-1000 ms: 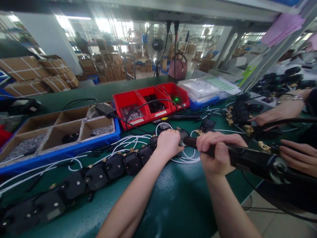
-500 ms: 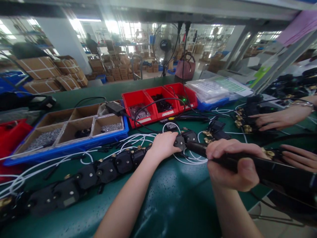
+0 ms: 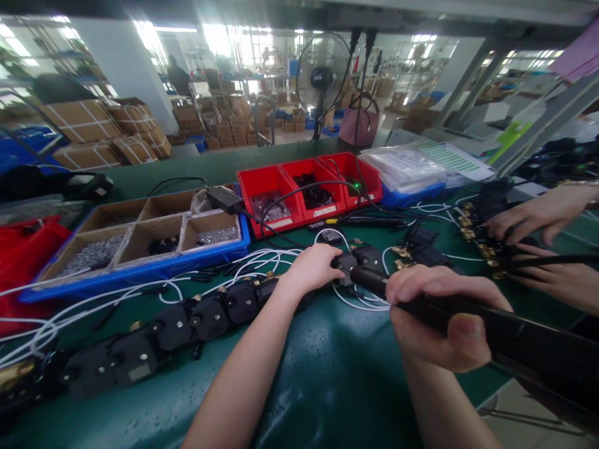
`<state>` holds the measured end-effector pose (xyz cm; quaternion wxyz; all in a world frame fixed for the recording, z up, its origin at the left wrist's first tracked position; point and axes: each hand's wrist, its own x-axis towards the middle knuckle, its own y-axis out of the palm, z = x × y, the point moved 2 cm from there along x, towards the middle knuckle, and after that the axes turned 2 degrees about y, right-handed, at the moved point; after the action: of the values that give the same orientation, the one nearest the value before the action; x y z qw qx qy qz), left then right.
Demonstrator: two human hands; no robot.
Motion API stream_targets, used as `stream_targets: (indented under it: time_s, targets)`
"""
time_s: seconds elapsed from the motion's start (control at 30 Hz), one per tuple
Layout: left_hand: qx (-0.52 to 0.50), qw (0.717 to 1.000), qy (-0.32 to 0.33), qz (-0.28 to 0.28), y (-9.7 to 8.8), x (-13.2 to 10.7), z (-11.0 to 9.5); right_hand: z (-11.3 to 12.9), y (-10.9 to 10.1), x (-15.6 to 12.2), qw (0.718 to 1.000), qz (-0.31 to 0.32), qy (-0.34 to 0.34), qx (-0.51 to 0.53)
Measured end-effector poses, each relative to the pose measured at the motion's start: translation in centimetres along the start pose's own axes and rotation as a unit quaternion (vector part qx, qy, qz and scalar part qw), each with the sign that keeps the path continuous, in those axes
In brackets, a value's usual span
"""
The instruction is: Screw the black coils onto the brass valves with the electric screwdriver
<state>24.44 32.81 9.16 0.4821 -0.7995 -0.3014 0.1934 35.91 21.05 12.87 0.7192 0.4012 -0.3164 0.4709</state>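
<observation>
My left hand (image 3: pixel 313 269) is closed on a small black housing (image 3: pixel 347 268) with a white cable, steadying it on the green bench. In my right hand (image 3: pixel 440 315) is a black electric screwdriver (image 3: pixel 510 330), my fingers wrapped round its body. The screwdriver's nose points left and meets the face of that housing; the bit's tip is too small to make out. Just behind lies another black housing (image 3: pixel 368 256). A row of similar black housings (image 3: pixel 171 326) with brass fittings stretches from my left forearm to the lower left.
Behind the row stands a blue tray (image 3: pixel 140 274) of cardboard compartments with small metal parts. Red bins (image 3: pixel 276 221) sit at the back centre. White cables (image 3: pixel 262 262) loop across the bench (image 3: pixel 322 380). At right, a co-worker's hands (image 3: pixel 538 221) handle black parts with brass fittings.
The view has shifted slightly. My screwdriver stays against the housing in my left hand. The co-worker's two hands have come closer together over the brass-fitted parts.
</observation>
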Motion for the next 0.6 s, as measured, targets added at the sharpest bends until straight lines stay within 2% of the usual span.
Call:
stream_targets:
  time_s: [0.3, 0.47, 0.6]
  targets:
    - [-0.006, 1.000, 0.008, -0.003, 0.1, 0.2, 0.2, -0.3, -0.1, -0.3, 1.000, 0.001, 0.013, -0.011]
    - [-0.010, 1.000, 0.017, -0.004, -0.2, 0.2, -0.1, -0.4, 0.6, 0.0, 0.999, 0.048, 0.004, -0.003]
    - [-0.011, 1.000, 0.016, -0.007, 0.0, 0.3, -0.2, -0.5, 1.2, 0.0, 0.999, 0.035, -0.004, -0.004]
